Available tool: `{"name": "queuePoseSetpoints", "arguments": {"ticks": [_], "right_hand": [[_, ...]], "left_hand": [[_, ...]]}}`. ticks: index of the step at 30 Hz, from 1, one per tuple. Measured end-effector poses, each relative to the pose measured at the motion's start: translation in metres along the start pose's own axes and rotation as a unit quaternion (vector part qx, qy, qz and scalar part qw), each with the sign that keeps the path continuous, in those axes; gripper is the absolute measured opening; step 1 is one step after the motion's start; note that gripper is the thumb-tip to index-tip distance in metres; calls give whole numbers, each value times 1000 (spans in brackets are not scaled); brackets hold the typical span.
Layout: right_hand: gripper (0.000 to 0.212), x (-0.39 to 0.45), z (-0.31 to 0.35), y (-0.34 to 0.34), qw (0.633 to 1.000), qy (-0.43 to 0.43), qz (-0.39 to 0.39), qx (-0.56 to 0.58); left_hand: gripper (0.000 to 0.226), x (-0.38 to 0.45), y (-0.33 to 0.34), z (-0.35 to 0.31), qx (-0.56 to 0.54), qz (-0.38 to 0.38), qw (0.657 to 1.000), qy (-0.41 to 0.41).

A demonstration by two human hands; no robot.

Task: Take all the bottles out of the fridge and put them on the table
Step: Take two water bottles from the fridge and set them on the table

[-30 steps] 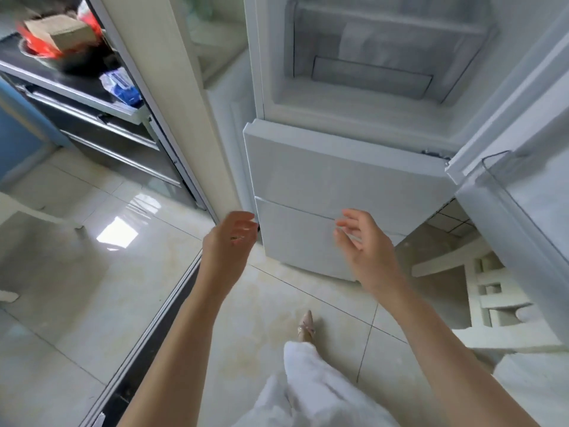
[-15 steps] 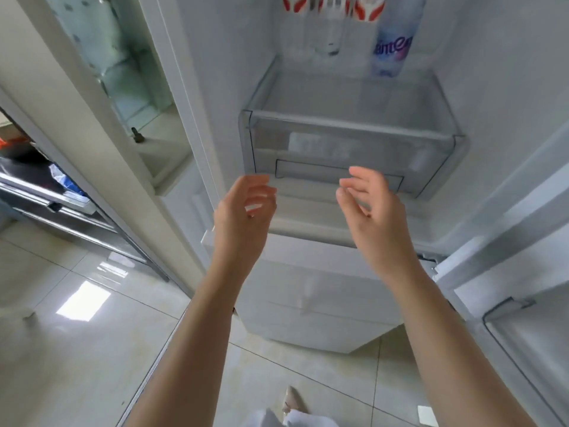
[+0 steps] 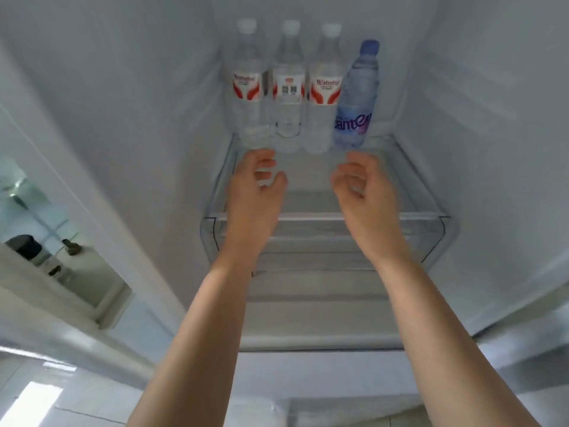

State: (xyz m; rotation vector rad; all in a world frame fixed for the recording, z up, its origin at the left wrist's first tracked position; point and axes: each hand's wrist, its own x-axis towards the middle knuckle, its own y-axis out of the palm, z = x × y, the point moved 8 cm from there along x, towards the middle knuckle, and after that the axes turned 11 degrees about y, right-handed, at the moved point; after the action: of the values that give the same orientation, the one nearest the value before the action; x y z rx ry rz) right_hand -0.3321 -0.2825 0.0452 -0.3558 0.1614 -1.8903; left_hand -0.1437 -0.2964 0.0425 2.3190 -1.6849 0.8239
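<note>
Bottles [image 3: 303, 87] stand upright at shelf [image 3: 385, 155] back edge, just beyond my loosely curled, empty left hand [image 3: 255, 192] & right hand [image 3: 363, 192], both abt equally near.

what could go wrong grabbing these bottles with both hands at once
1. The four bottles stand packed side by side at the back; pulling the left bottle with the left hand could tip the middle bottle beside it.
2. The blue bottle leans against its neighbour, so it may topple if the right hand takes that neighbour first.
</note>
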Motion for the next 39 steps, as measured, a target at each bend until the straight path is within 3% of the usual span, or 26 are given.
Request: {"name": "queuePoseSetpoints", "arguments": {"ticks": [8, 13, 19, 24, 29, 32, 39], "right_hand": [[37, 100, 2, 16, 997, 12, -81, -1], [58, 159, -17, 6, 986, 76, -142, -45], [62, 203, -36, 21, 989, 117, -91, -4], [59, 263, -79, 36, 996, 70, -58, -6], [49, 241, -55, 31, 996, 63, -58, -5], [65, 229, -46, 22, 995, 65, -78, 17], [69, 219, -64, 12, 994, 79, -75, 15]], "left_hand": [[46, 100, 24, 48, 18, -93, 994, -53], [58, 130, 27, 80, -9, -166, 979, -118], [78, 159, 44, 101, -83, -158, 975, -134], [77, 182, 47, 106, -50, -125, 986, -97], [70, 183, 45, 114, -46, -147, 984, -92], [69, 184, 40, 116, -36, -165, 981, -96], [69, 166, 28, 106, -5, -199, 975, -102]]}}
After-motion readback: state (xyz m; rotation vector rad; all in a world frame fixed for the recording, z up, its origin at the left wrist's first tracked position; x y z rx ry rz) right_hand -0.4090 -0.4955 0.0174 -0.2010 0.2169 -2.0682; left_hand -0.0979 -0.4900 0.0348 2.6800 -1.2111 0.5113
